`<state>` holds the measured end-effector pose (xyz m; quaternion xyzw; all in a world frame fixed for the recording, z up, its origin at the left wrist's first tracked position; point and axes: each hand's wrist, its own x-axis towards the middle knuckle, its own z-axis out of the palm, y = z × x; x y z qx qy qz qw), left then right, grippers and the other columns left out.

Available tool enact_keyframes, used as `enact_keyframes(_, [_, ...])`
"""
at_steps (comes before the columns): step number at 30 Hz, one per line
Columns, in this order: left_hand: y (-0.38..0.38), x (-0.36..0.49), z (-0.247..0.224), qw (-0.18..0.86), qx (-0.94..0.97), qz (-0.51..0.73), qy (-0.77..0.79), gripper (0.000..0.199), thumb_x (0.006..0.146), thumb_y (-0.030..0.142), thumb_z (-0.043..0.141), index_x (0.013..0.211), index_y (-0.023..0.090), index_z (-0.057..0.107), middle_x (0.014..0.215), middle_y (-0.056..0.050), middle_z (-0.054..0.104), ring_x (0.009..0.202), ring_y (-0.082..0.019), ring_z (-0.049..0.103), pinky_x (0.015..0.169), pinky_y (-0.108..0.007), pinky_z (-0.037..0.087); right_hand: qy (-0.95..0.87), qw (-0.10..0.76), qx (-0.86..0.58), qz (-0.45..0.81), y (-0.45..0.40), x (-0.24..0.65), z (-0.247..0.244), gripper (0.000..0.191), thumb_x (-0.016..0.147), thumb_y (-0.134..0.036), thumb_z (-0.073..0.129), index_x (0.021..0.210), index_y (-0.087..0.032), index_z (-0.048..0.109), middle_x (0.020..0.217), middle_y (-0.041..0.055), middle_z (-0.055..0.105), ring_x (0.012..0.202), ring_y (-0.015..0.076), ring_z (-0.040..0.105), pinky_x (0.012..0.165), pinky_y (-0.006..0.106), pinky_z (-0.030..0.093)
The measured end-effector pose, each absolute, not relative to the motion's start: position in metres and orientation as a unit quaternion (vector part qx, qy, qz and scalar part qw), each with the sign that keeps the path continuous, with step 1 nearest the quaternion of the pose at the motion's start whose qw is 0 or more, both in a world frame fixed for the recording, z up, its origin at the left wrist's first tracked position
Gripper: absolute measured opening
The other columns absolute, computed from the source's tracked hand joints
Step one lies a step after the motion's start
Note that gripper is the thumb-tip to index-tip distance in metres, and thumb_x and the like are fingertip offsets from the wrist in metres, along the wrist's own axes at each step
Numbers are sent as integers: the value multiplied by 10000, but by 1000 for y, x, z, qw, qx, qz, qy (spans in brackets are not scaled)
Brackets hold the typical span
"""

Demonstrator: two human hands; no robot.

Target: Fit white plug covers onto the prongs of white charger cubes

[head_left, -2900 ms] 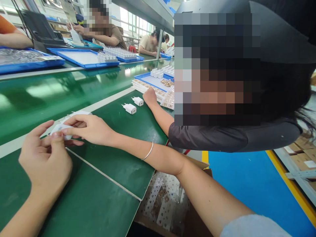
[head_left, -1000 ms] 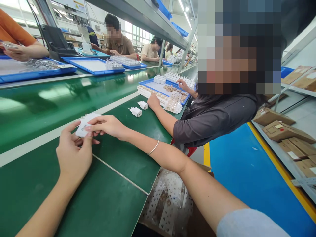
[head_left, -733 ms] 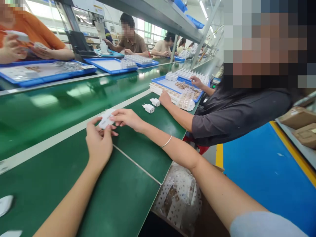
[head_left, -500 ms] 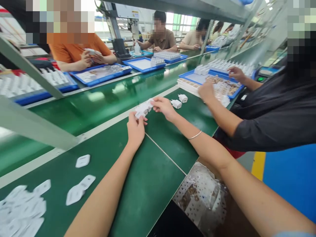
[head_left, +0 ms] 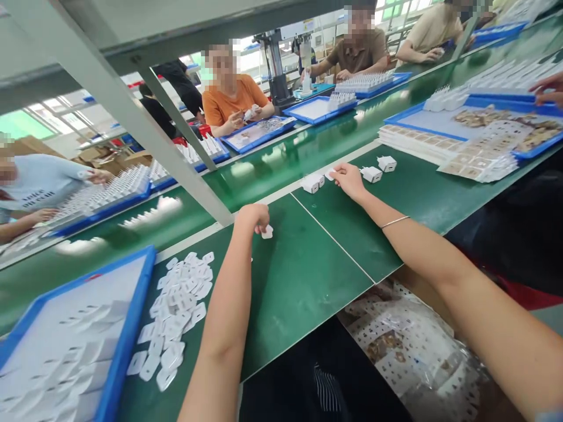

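My right hand [head_left: 348, 180] is at the strip along the table's far side, its fingers closed on a small white charger [head_left: 329, 174] that they partly cover. White plug chargers [head_left: 311, 184] stand close together just left of it. Two more chargers, one [head_left: 370, 174] in front of another [head_left: 387, 163], sit to its right with their pins showing. Over the green table, my left hand [head_left: 253, 218] bends down with its fingers together on a white cover plate [head_left: 267, 232]. A heap of similar flat white plates [head_left: 180, 299] lies left of my left forearm.
A blue-rimmed tray [head_left: 147, 281] with rows of white chargers stands at the left. A metal post [head_left: 171, 164] rises near my left hand. At right are stacked sheets [head_left: 413, 143] and a co-worker's tray [head_left: 461, 138]. Several people work across the green belt [head_left: 264, 158].
My hands have moved apart from the white chargers they held together. The left hand is now down at a cover plate, the right by the chargers. The view has swung left.
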<state>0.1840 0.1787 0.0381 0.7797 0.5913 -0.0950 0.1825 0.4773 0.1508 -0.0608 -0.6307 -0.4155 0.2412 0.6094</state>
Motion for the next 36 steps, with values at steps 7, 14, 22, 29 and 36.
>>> enact_keyframes(7, [183,199,33,96,808,-48,580,250,871,390,717,891,141,694,874,-55,722,905,-200,707,868,-401,571,-406,596,-661,208,153,481,-53,57,757,-195,605,763,-174,553,659,-21,567,601,136,532,674,281,465])
enact_keyframes(14, [187,268,14,57,890,115,437,575,853,99,650,1407,185,525,1510,-163,478,1427,-326,435,1188,-525,339,-422,574,-659,240,164,478,-57,58,865,-172,489,817,-199,469,823,16,566,782,165,540,788,311,475])
enact_keyframes(22, [225,298,-28,155,905,130,375,658,767,71,693,1403,144,539,1408,-186,572,1309,-330,553,1135,-460,420,-477,546,-624,292,167,465,-56,70,883,-188,481,816,-205,470,859,22,592,887,204,553,919,350,423])
enact_keyframes(29, [230,286,-53,225,882,208,358,733,767,66,654,1471,127,459,1490,-176,463,1390,-287,470,1167,-422,399,-459,570,-600,323,170,462,-64,58,909,-191,463,853,-206,458,905,15,603,885,189,608,938,356,443])
enact_keyframes(36, [227,285,-63,296,846,295,331,556,833,143,634,1380,169,541,1457,-134,532,1312,-254,534,1101,-390,438,-411,619,-570,350,169,460,-61,68,914,-162,439,864,-207,451,900,12,638,826,146,647,834,309,529])
